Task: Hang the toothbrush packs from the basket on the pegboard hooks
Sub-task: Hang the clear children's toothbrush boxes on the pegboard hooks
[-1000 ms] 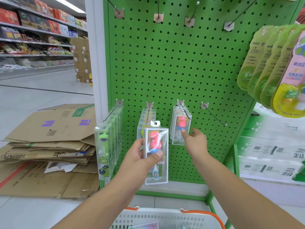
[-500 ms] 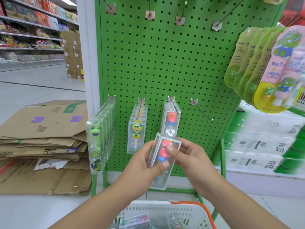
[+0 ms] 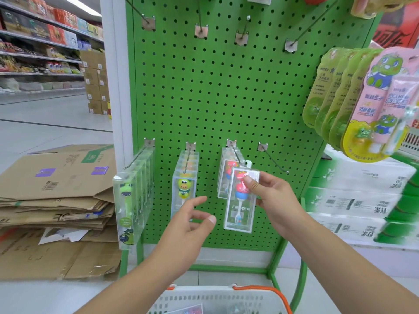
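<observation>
My right hand (image 3: pixel 275 198) grips a clear toothbrush pack (image 3: pixel 240 205) with a red character, held upright just in front of the third lower hook (image 3: pixel 235 155) of the green pegboard (image 3: pixel 226 98). Its hang tab sits near that hook's tip, where similar red packs (image 3: pixel 224 173) hang. My left hand (image 3: pixel 190 220) is free, fingers spread, below the second hook's yellow-green packs (image 3: pixel 184 186). The leftmost hook carries several green packs (image 3: pixel 128 200). The fourth lower hook (image 3: pixel 273 160) is bare. The white basket (image 3: pixel 217 300) with orange handles sits at the bottom edge, with packs inside.
Flattened cardboard boxes (image 3: pixel 52 200) are stacked on the floor at left. Green and pink blister packs (image 3: pixel 362 105) hang at upper right. White cartons (image 3: pixel 362 200) stand at right. Long bare hooks (image 3: pixel 244 28) stick out of the top row. Store shelves (image 3: pixel 45 41) line the far left aisle.
The red pack passed from my left hand to my right hand and rose toward the third hook. My left hand let go and dropped away to the left.
</observation>
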